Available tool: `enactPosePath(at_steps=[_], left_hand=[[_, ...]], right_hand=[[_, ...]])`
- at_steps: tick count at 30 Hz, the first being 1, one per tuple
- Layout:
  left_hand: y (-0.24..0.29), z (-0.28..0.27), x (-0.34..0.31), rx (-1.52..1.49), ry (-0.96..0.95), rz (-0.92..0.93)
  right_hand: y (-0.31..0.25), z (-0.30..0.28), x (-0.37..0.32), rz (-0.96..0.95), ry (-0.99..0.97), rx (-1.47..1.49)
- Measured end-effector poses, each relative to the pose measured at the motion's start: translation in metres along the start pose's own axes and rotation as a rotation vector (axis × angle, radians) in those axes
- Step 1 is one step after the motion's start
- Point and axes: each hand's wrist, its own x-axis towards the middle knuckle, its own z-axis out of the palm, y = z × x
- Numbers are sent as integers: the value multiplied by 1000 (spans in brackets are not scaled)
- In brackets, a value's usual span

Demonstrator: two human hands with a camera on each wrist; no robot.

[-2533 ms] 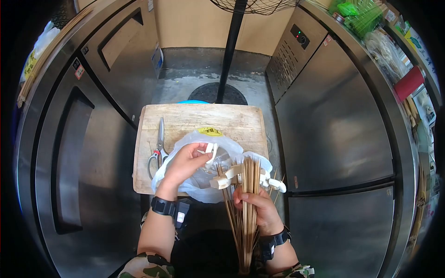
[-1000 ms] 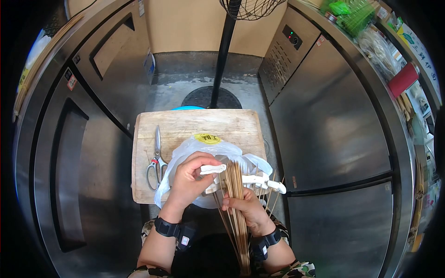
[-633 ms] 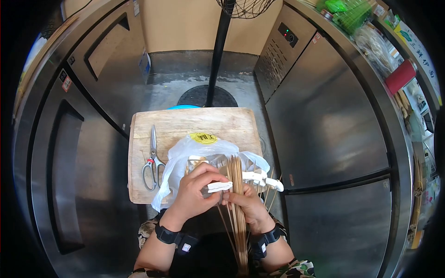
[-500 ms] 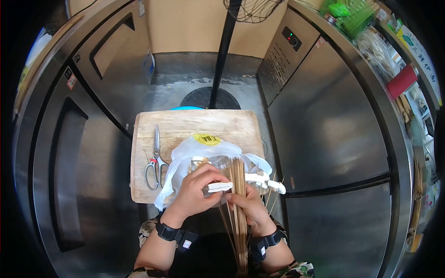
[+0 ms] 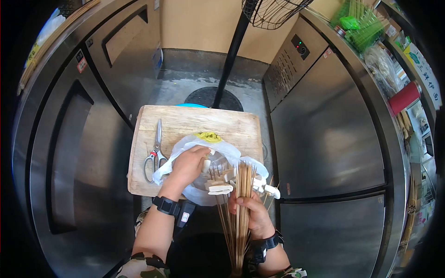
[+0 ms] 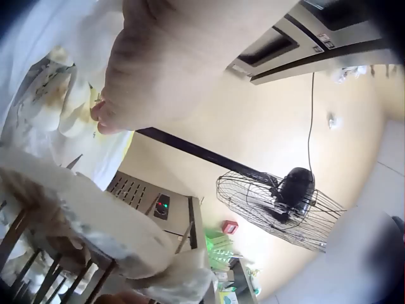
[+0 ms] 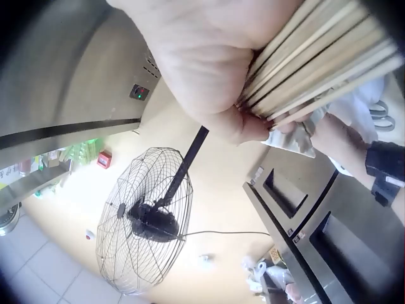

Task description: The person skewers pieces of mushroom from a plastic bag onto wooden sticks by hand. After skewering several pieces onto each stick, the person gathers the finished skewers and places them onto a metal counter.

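Observation:
In the head view my left hand (image 5: pixel 187 165) reaches over the white plastic bag (image 5: pixel 187 142), fingers bent down beside white pieces inside; whether it pinches one is hidden. The left wrist view shows this hand (image 6: pixel 164 69) next to pale pieces (image 6: pixel 77 106) in the bag. My right hand (image 5: pixel 256 214) grips an upright bundle of wooden skewers (image 5: pixel 244 185). Folded white pieces (image 5: pixel 220 189) sit across thinner skewers left of the bundle, and more white pieces (image 5: pixel 271 190) stick out to its right. In the right wrist view the skewers (image 7: pixel 323 57) pass through the curled hand (image 7: pixel 209 63).
Scissors (image 5: pixel 158 144) lie on the left of the wooden board (image 5: pixel 204 118), beside the bag. Behind the board stands a fan (image 5: pixel 230 55) on a pole. Steel cabinets (image 5: pixel 99 153) close in the left side, with further steel doors (image 5: pixel 331 139) on the right.
The folded white piece my left hand held near the bundle now sits on the skewers at its left. That hand has moved up and left to the bag. My right hand still grips the bundle.

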Motion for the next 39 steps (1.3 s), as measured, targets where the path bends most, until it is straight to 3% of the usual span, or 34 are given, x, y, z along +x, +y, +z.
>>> enactPosePath(at_steps=[10, 13, 16, 19, 20, 23, 27, 39], left_hand=[[-23, 52, 20, 280, 47, -47], [-13, 46, 23, 230, -41, -135], [5, 33, 22, 160, 45, -100], [16, 17, 19, -65, 98, -98], [22, 6, 17, -171, 31, -185], [16, -6, 9, -1025, 15, -420], [19, -30, -4, -1402, 6, -489], [25, -42, -12, -1388, -157, -409]], right_hand=[[1, -8, -3, 19, -16, 9], [0, -8, -2, 26, -32, -1], [0, -10, -3, 27, -27, -19], [-3, -4, -4, 14, 18, -42], [-4, -2, -5, 11, 35, -50], [1, -4, -1, 1, 14, -105], [5, 7, 6, 18, 3, -134], [12, 16, 19, -3, 25, -177]])
